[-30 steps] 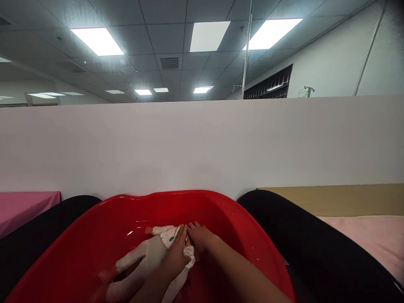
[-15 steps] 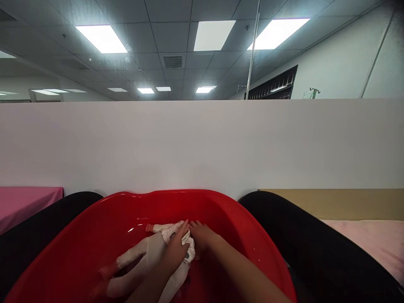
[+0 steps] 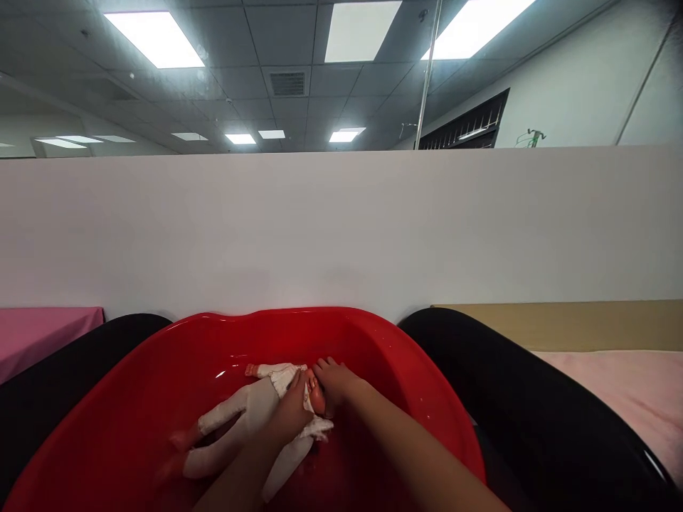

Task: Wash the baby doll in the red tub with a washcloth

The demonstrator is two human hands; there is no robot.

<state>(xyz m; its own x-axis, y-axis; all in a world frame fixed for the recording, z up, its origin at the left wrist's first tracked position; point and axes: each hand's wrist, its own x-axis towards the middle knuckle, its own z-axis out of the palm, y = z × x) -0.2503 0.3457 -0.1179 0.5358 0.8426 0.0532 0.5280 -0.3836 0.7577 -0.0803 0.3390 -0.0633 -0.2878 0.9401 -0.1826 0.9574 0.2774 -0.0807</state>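
A baby doll (image 3: pixel 261 402) with a white cloth body and reddish hands and feet lies on its back in a red tub (image 3: pixel 133 398). White patterned cloth (image 3: pixel 316 427) is bunched at its chest and neck. My left hand (image 3: pixel 293 409) rests over the upper chest, closed on the doll and its cloth. My right hand (image 3: pixel 337 384) is closed round the far side of the doll's reddish head (image 3: pixel 316 395), its fingers bent over the top. Much of the head is hidden by my hands. The doll's feet look blurred, as if under water.
The tub stands between two black-clad legs (image 3: pixel 469 355). Behind it rises a pale partition (image 3: pixel 320 227). A pink cloth-covered surface (image 3: pixel 48 334) lies at left, and a pale pink cloth (image 3: pixel 613 384) with a tan board (image 3: pixel 560 323) at right.
The white cloth has shifted down off the doll's head, so its reddish surface now shows between my hands. The view has tilted slightly downward.
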